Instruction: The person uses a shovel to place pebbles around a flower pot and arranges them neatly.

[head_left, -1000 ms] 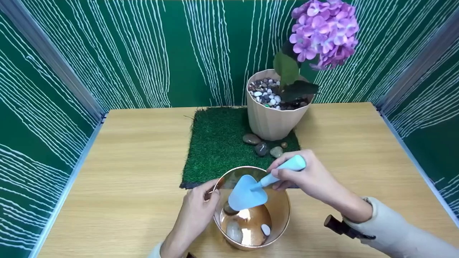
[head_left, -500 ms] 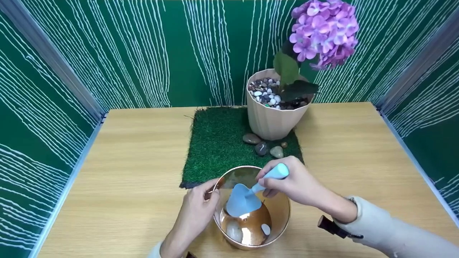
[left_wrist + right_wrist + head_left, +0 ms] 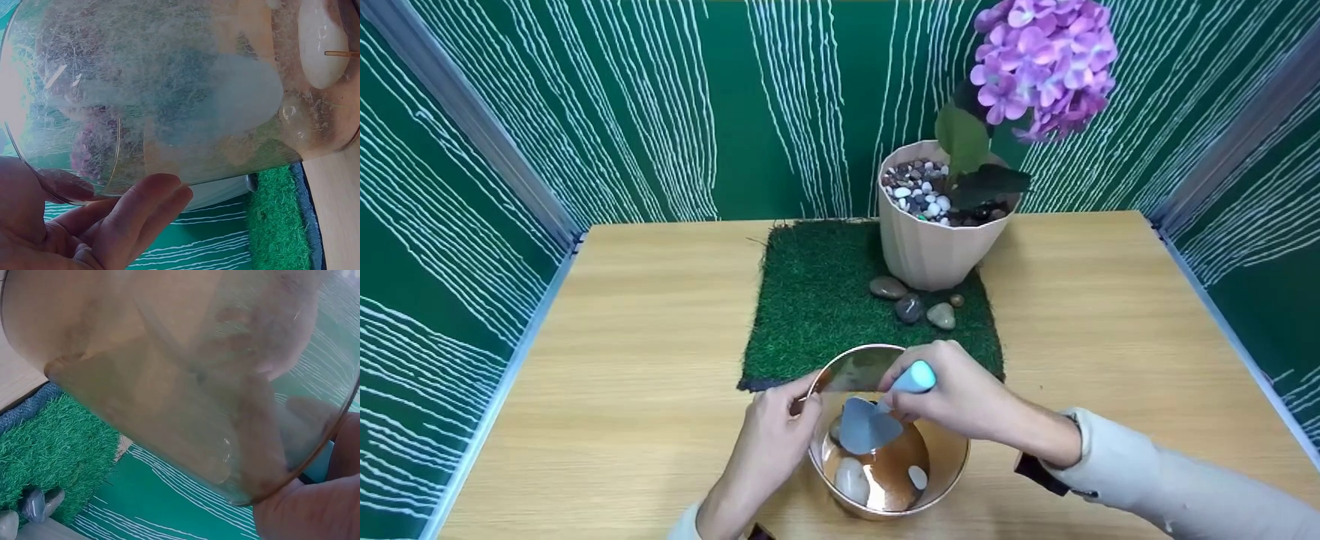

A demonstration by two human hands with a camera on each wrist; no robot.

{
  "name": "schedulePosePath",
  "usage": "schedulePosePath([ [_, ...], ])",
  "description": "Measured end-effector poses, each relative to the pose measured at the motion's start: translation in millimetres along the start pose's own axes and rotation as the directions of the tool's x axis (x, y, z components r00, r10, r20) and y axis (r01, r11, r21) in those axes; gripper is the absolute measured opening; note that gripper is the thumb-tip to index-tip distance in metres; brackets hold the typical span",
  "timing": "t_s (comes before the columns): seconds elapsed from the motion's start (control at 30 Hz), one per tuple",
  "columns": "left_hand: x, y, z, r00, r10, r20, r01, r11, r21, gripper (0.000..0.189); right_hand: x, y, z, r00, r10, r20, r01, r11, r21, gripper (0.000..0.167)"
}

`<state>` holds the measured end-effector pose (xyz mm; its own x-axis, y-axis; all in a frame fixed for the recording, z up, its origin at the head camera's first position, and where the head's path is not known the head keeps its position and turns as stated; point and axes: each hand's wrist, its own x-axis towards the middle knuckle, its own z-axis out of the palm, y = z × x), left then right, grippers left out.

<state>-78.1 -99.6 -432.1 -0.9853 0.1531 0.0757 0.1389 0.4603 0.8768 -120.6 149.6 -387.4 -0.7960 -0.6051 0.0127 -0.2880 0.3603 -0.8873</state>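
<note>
A clear amber-tinted container stands near the table's front edge. My left hand pinches its left rim between thumb and fingers; in the left wrist view those fingers lie along the outside wall. My right hand grips the handle of a small blue trowel, whose blade points down inside the container. Beside the blade lies a dark stone, partly hidden by it. A large pale stone and a small white pebble rest on the container's bottom. Through the hazy wall the blade shows pale in the left wrist view.
Behind the container lies a green turf mat. On its back right stands a beige flowerpot holding pebbles and a purple flower. Several stones sit in front of the pot. Green walls with white lines enclose the wooden table.
My right hand has moved left and down, lowering the trowel deeper into the container with its handle more upright. The left hand keeps its hold on the rim.
</note>
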Motion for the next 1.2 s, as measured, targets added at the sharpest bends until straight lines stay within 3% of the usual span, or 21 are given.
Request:
schedulePosePath([
  [0.73,-0.7,0.1,0.2,1.000,-0.002,-0.008,0.002,1.000,0.007,0.042,6.0,-1,16,0.998,-0.032,0.045,0.042,0.975,-0.220,0.011],
  [1.2,-0.2,0.1,0.0,1.000,0.007,-0.006,-0.007,1.000,-0.004,0.041,8.1,0,15,0.996,-0.016,0.088,0.031,0.983,-0.179,0.012],
])
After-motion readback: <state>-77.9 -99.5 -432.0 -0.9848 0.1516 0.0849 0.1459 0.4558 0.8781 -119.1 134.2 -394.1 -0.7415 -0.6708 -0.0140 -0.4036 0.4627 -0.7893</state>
